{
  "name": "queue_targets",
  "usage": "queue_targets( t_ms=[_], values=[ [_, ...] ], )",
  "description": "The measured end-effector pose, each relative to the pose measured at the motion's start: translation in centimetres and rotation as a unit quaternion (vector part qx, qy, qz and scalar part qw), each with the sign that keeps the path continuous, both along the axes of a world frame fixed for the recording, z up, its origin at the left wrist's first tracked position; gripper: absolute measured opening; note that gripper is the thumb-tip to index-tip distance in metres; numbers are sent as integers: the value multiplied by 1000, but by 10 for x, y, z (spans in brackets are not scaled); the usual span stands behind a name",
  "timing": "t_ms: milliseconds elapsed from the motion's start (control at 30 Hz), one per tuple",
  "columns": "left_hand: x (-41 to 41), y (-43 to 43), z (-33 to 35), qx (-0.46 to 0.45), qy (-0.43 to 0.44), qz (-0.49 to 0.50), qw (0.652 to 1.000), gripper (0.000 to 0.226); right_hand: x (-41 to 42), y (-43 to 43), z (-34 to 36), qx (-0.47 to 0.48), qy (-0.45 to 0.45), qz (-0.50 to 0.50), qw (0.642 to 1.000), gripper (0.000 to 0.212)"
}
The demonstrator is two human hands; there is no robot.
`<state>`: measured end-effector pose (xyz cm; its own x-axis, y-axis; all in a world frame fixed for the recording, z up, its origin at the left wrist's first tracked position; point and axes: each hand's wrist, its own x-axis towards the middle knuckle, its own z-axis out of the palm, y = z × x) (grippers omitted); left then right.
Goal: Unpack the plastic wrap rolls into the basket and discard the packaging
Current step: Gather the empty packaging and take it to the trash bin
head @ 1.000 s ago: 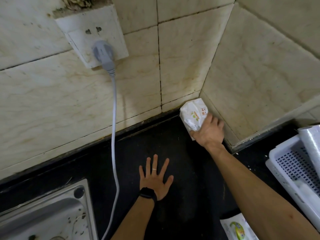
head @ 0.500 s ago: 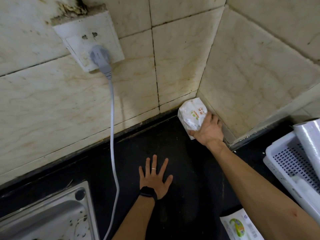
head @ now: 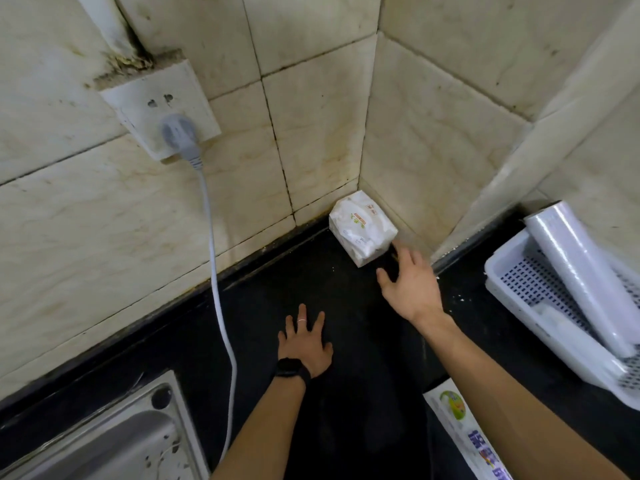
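Seemingly, unpacking is done: rolls [head: 581, 271] lie in the basket [head: 526, 285] at right. The wrapper [head: 457, 427], lower right, awaits discarding. Both hands are spread and empty: left hand [head: 306, 344] flat on the tabletop [head: 363, 393], right hand [head: 408, 285] beside the corner pack [head: 362, 228].

Head camera looks steeply down, close, at the counter [head: 360, 344] corner.
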<state>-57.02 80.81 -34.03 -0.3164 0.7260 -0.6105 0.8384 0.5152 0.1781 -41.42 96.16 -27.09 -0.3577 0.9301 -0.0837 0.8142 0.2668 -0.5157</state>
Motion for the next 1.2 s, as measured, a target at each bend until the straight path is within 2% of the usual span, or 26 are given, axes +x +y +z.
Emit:
queue_targets(
  t_ms=[100, 200, 300, 400, 533, 700, 833, 1033, 1200],
  values=[
    [17, -6, 17, 63, -19, -37, 997, 65, 47, -37, 3, -10, 28, 17, 999, 45],
    [42, -14, 38, 146, -35, -82, 985, 62, 98, -83, 6, -6, 5, 14, 1000, 35],
    [75, -19, 56, 188, -62, -133, 971, 60, 148, -137, 5, 17, -3, -43, 999, 33],
    [117, -22, 65, 200, -71, -196, 957, 61, 195, -187, 0, -2, -25, -92, 995, 40],
    [183, -21, 65, 178, -66, -299, 935, 64, 257, -230, -9, -41, -54, -142, 988, 49],
    [262, -26, 62, 131, -46, -410, 902, 69, 334, -263, -10, -96, -84, -244, 961, 47],
    [310, -24, 47, 88, -2, -456, 886, 75, 391, -279, -9, -110, -98, -296, 944, 54],
    [339, -30, 31, 51, 54, -492, 868, 94, 447, -291, -14, -104, -115, -306, 939, 67],
    [336, -27, 36, 21, 126, -523, 843, 113, 460, -287, -20, -139, -131, -284, 940, 92]
  ],
)
